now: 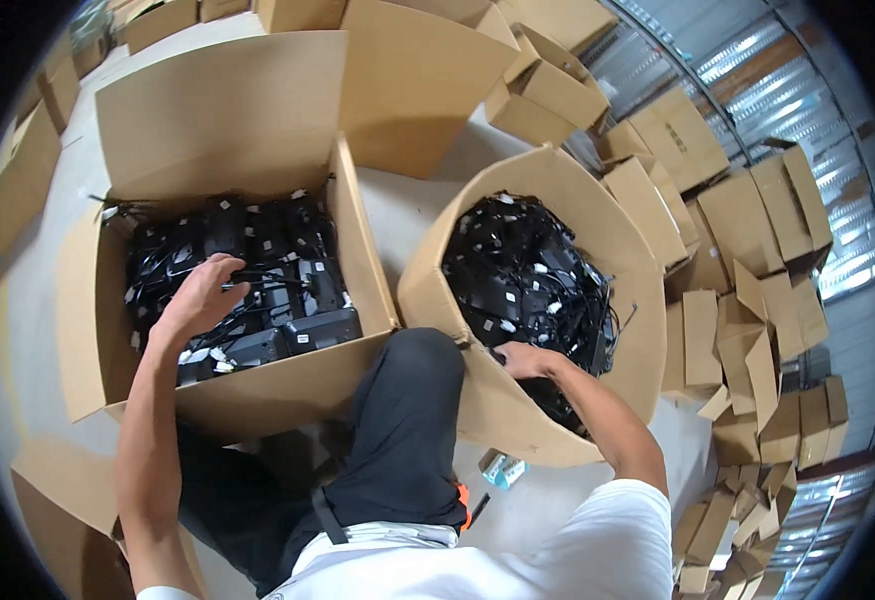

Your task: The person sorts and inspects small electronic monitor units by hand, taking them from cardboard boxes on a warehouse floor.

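Note:
Two cardboard boxes stand side by side in front of me, both filled with small black plastic devices with thin black cables and white connectors. Over the pile in the left box is my left hand, its fingers loosely bent and apart. Close to its fingertips run thin cables across the black devices. My right hand reaches into the right box, just inside its near wall. Its fingers are curled at the edge of the tangled black devices; what they grip is partly hidden.
My bent knee rests against both boxes. Under the right box's near side, a small blue-and-white packet lies on the floor. Open cardboard cartons are heaped along the right by a corrugated metal wall. A tall flap rises behind the left box.

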Available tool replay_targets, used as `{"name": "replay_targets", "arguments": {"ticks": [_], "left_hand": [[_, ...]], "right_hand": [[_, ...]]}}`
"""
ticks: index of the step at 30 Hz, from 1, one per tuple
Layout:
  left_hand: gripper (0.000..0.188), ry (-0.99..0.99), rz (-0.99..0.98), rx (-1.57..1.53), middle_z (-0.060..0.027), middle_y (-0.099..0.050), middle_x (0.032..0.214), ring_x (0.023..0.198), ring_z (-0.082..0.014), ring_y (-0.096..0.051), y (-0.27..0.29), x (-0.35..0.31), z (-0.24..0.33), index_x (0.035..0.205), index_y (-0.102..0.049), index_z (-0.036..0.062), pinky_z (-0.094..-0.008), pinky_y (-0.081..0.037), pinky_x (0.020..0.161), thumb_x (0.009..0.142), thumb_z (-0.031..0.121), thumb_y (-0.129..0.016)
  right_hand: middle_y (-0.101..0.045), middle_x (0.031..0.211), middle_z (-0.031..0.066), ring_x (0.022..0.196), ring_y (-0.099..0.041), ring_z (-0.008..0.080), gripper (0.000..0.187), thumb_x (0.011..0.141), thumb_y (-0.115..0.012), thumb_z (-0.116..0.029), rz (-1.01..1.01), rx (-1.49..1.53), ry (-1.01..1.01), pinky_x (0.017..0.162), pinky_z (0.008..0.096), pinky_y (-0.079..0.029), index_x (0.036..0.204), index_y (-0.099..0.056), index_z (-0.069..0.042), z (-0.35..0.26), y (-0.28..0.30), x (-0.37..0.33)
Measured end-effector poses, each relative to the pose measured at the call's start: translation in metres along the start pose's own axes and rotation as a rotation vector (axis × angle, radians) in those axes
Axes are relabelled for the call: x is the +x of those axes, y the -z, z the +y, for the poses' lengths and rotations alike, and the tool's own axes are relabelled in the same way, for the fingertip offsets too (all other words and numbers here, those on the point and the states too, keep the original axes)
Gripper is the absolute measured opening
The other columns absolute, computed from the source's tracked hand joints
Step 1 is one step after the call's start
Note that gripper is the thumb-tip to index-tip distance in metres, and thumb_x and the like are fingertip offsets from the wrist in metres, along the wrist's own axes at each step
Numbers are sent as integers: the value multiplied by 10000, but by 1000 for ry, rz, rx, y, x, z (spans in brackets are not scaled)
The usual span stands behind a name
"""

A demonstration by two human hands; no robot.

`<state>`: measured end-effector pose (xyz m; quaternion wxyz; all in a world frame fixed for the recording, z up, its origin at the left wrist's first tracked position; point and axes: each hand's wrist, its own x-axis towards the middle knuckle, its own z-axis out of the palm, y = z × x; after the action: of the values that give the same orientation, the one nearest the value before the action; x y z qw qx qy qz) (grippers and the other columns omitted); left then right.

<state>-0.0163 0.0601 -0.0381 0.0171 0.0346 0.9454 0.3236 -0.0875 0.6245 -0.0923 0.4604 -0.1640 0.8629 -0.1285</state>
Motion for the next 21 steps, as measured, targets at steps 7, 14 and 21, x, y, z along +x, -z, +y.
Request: {"name": "replay_targets", "arguments": {"ticks": [7, 14, 21], "left_hand": [[393, -3, -60, -14, -189, -604, 1290, 1177, -358, -598, 17, -3, 27, 1250, -620, -47, -419, -484, 1012, 931, 179, -667], [345, -148, 167, -291, -211, -645, 1222, 1084, -361, -653, 6, 2, 51, 1224, -638, -26, -405, -539, 924, 933, 154, -679], [441, -381, 647, -565, -156, -652, 1204, 1101, -243, -645, 7, -9, 75, 1320, -574, -14, -352, -527, 929, 903, 59, -697]], "right_hand": [[-700, 1091, 73, 937, -662, 166, 469, 878, -715, -339, 781, 793, 36, 875, 316, -533, 1204, -652, -7, -1, 79, -132], [-699, 1054, 77, 959, -652, 170, 505, 863, -755, -371, 1136, 705, 354, 876, 330, -528, 1186, -654, 5, -139, 161, -147], [-729, 961, 90, 792, -676, 157, 425, 788, -851, -251, 1177, 398, 707, 748, 309, -552, 1082, -665, -6, -334, 136, -46]]}}
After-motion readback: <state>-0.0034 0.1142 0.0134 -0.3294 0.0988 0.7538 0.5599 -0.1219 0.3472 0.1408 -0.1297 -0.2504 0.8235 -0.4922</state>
